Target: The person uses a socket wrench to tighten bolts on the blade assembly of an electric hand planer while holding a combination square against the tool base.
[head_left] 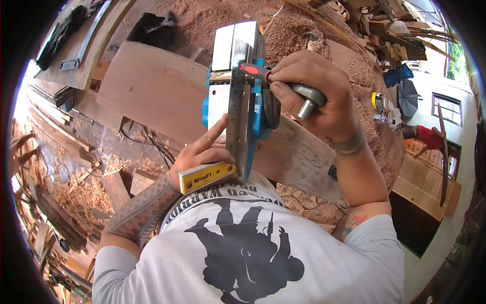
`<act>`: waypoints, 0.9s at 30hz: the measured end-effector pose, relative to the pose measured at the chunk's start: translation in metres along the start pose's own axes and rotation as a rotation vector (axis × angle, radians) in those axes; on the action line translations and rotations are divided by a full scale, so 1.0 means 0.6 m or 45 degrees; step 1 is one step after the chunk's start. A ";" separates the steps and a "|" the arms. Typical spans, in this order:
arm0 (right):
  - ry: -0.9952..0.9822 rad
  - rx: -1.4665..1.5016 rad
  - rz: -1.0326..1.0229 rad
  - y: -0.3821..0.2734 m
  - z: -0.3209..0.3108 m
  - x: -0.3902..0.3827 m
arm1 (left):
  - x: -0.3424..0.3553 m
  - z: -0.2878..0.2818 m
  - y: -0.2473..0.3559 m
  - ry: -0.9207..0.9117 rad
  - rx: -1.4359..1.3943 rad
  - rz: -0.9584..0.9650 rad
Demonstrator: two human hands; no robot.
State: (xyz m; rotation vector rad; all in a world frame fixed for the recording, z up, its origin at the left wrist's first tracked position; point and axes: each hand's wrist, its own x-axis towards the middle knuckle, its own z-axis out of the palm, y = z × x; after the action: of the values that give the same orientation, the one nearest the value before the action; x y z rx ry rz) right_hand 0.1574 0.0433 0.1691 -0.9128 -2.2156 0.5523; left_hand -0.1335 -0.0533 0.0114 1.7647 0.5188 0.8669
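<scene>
Good practice likely keeps the blade of the yellow-handled square flat along the upturned blue planer. The planer lies under the extended index finger of the left hand, which grips the square; right of the planer, the right hand grips a ratchet wrench.

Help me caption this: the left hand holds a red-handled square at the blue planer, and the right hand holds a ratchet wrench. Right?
Not quite: the square is yellow-handled, not red-handled, as the head view shows. The rest stands: the left hand holds it at the blue planer, and the right hand holds the ratchet wrench.
</scene>
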 end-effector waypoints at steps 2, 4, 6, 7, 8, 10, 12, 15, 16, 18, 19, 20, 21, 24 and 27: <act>0.042 0.012 -0.023 -0.001 0.001 0.002 | -0.002 0.000 -0.002 0.012 -0.019 0.015; -0.097 -0.016 0.019 0.004 -0.006 -0.004 | -0.004 0.005 -0.007 0.016 -0.007 0.004; -0.070 -0.006 0.022 0.004 -0.007 -0.007 | -0.004 0.008 -0.009 0.016 0.006 -0.008; -0.048 0.003 0.022 0.002 -0.006 -0.006 | -0.004 0.008 -0.008 0.015 -0.032 -0.017; -0.049 0.003 0.021 0.000 -0.004 -0.004 | -0.004 0.008 -0.008 0.015 -0.070 -0.026; 0.023 0.003 -0.029 -0.003 -0.001 -0.001 | -0.005 0.009 -0.009 0.018 -0.072 -0.024; 0.024 0.017 -0.032 -0.001 -0.002 -0.003 | -0.004 0.009 -0.008 0.017 -0.073 -0.023; 0.024 0.038 -0.047 0.000 0.002 -0.004 | -0.004 0.008 -0.007 0.012 -0.087 -0.026; 0.028 0.045 -0.056 0.000 0.003 -0.005 | -0.004 0.008 -0.008 0.012 -0.083 -0.016; -0.019 0.017 -0.025 0.002 0.000 -0.010 | -0.004 0.009 -0.009 0.012 -0.080 -0.005; -0.067 -0.009 0.006 0.003 0.000 -0.012 | -0.004 0.008 -0.008 0.017 -0.080 -0.004; -0.067 -0.009 0.005 0.001 0.000 -0.011 | -0.004 0.008 -0.007 0.021 -0.080 -0.003; -0.049 0.001 -0.009 -0.001 0.000 -0.010 | -0.003 0.008 -0.006 0.021 -0.079 -0.003; 0.044 0.006 -0.047 -0.007 -0.002 -0.003 | -0.001 0.006 -0.002 0.020 -0.063 0.001; 0.117 0.007 -0.011 -0.012 -0.006 -0.010 | 0.002 0.005 0.001 0.001 0.049 -0.004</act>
State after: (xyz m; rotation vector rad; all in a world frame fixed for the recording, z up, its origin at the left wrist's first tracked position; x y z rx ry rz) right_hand 0.1601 0.0347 0.1732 -0.9073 -2.1336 0.5024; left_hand -0.1306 -0.0545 0.0116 1.7985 0.5417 0.8608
